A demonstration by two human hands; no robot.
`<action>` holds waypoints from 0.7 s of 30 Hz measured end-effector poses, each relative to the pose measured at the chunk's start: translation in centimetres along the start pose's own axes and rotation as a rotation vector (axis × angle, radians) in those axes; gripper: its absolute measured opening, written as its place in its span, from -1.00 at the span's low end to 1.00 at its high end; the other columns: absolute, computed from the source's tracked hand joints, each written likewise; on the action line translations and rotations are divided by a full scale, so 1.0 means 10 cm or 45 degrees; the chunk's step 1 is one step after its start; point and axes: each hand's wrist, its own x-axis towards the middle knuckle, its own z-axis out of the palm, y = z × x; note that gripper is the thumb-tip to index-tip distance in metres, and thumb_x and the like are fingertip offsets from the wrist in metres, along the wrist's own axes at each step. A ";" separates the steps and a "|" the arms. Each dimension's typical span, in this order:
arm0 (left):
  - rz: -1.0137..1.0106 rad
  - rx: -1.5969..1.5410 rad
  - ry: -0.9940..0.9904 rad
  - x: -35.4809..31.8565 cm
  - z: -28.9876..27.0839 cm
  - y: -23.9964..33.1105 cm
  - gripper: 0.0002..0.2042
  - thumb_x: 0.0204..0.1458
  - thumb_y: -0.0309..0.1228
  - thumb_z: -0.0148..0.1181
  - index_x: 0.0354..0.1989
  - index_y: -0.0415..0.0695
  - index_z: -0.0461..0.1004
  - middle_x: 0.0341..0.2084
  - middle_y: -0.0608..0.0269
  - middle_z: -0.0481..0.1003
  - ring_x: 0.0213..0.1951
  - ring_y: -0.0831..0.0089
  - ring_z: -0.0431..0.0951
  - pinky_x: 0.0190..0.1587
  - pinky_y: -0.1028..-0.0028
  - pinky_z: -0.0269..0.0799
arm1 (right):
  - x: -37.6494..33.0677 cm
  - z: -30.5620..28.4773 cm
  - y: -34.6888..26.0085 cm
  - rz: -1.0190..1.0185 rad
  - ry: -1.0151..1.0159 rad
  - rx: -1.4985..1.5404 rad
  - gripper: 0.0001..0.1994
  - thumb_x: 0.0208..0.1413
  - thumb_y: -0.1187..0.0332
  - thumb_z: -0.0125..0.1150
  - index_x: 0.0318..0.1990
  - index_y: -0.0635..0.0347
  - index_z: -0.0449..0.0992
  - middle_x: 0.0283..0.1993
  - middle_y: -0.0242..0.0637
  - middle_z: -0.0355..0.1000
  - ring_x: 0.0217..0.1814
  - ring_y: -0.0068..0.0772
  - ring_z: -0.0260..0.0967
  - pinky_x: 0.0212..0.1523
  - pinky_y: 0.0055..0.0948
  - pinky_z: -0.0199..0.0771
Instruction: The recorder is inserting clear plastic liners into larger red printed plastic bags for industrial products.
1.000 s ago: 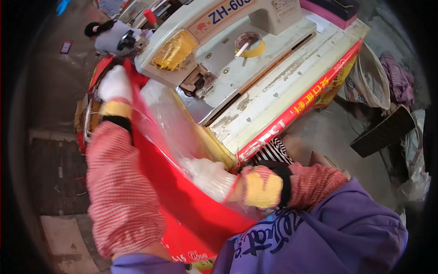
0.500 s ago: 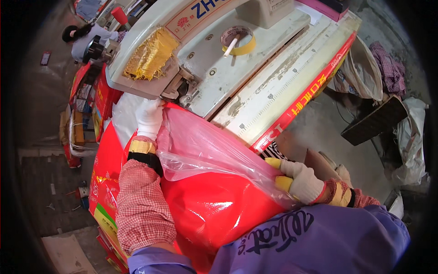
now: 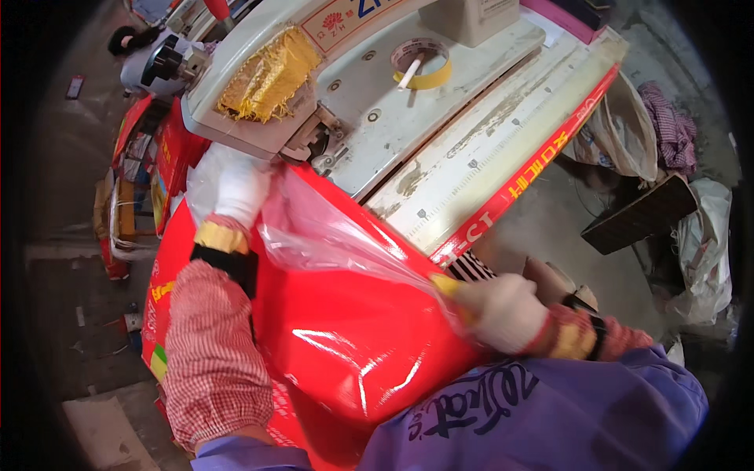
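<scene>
A glossy red bag (image 3: 353, 322) with a clear plastic liner (image 3: 314, 235) at its mouth lies across my front, its upper edge along the sewing machine's (image 3: 259, 129) bed. My left hand (image 3: 239, 188), in a white glove, is at the bag's far left corner, just below the machine head, against crumpled clear plastic. Its fingers are blurred and partly hidden. My right hand (image 3: 503, 310), gloved with yellow fingertips, is closed on the near right end of the bag's mouth and liner, also blurred.
A roll of yellow tape (image 3: 424, 67) with a white stick in it lies on the machine bed. A ruled ledge (image 3: 487, 165) with a red front edge runs right. Beyond are a dark slanted board (image 3: 640, 213) and white sacks (image 3: 707, 243). A person (image 3: 149, 63) is at far left.
My left hand has shifted left and slightly up along the bag's edge. The right hand has moved a little left, and the bag's red upper edge shows more beside the liner.
</scene>
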 end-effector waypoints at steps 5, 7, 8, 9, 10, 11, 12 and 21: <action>0.004 -0.021 0.425 0.32 0.06 -1.31 -0.69 -0.04 -0.21 0.00 -0.19 -0.13 0.45 -0.37 -0.02 0.51 -0.22 0.01 0.49 -0.19 0.16 0.39 | 0.90 0.05 -0.74 -0.443 0.136 -0.182 -0.71 0.07 0.30 -0.06 -0.05 0.12 0.37 -0.49 -0.19 0.45 -0.46 -0.15 0.46 -0.53 -0.22 0.45; -0.062 -0.104 0.351 0.64 -0.53 -0.95 -0.67 -0.04 -0.22 0.00 -0.12 -0.09 0.41 -0.35 -0.03 0.51 -0.19 0.01 0.48 -0.18 0.18 0.40 | 1.51 -0.08 -0.89 -0.209 0.002 -0.160 -0.65 0.10 0.35 -0.11 0.06 0.23 0.30 -0.46 -0.18 0.47 -0.45 -0.12 0.47 -0.50 -0.14 0.47; -0.073 0.145 0.230 0.61 -0.85 -0.72 -0.67 -0.04 -0.22 0.01 -0.11 -0.08 0.42 -0.36 -0.03 0.51 -0.19 0.00 0.48 -0.17 0.18 0.40 | 1.68 -0.03 -0.92 -0.202 0.003 -0.153 -0.65 0.10 0.35 -0.11 0.06 0.23 0.30 -0.46 -0.18 0.47 -0.45 -0.12 0.47 -0.50 -0.14 0.47; -0.099 0.177 0.225 0.49 -1.02 -0.71 -0.67 -0.04 -0.22 0.01 -0.11 -0.08 0.42 -0.36 -0.03 0.51 -0.19 0.00 0.48 -0.17 0.18 0.40 | 1.82 0.09 -1.02 -0.283 0.108 -0.261 -0.72 0.05 0.35 -0.04 -0.08 0.21 0.37 -0.45 -0.18 0.48 -0.44 -0.13 0.47 -0.46 -0.17 0.48; -0.097 0.174 0.283 0.42 -1.13 -0.68 -0.72 -0.05 -0.24 0.04 -0.20 -0.10 0.45 -0.39 -0.03 0.51 -0.21 0.01 0.49 -0.19 0.19 0.41 | 1.94 0.21 -1.08 -0.348 0.218 -0.363 -0.78 -0.01 0.34 0.02 -0.21 0.20 0.44 -0.45 -0.18 0.48 -0.43 -0.14 0.47 -0.43 -0.21 0.49; -0.093 0.169 0.323 0.32 -1.21 -0.65 -0.77 -0.07 -0.27 0.07 -0.29 -0.12 0.49 -0.42 -0.03 0.51 -0.24 0.02 0.50 -0.20 0.20 0.41 | 2.03 0.35 -1.14 -0.409 0.316 -0.456 -0.84 -0.06 0.34 0.09 -0.34 0.18 0.52 -0.45 -0.18 0.49 -0.42 -0.14 0.47 -0.39 -0.24 0.49; -0.041 0.204 0.166 0.18 -1.29 -0.40 -0.81 -0.09 -0.31 0.10 -0.37 -0.14 0.50 -0.42 -0.02 0.51 -0.26 0.03 0.50 -0.21 0.21 0.41 | 2.11 0.38 -1.08 -0.435 0.419 -0.549 -0.86 -0.12 0.34 0.16 -0.48 0.16 0.59 -0.45 -0.18 0.50 -0.41 -0.15 0.47 -0.36 -0.27 0.50; 1.072 -0.223 -0.487 -0.97 -2.08 1.88 -0.28 -0.26 0.19 0.14 -0.02 -0.15 0.35 -0.14 -0.06 0.33 -0.02 0.04 0.31 0.01 0.16 0.24 | 2.48 -0.24 -0.80 -0.988 -0.107 -0.324 -0.80 -0.25 0.27 0.14 -0.44 0.14 0.53 -0.50 -0.17 0.47 -0.49 -0.10 0.43 -0.47 -0.17 0.41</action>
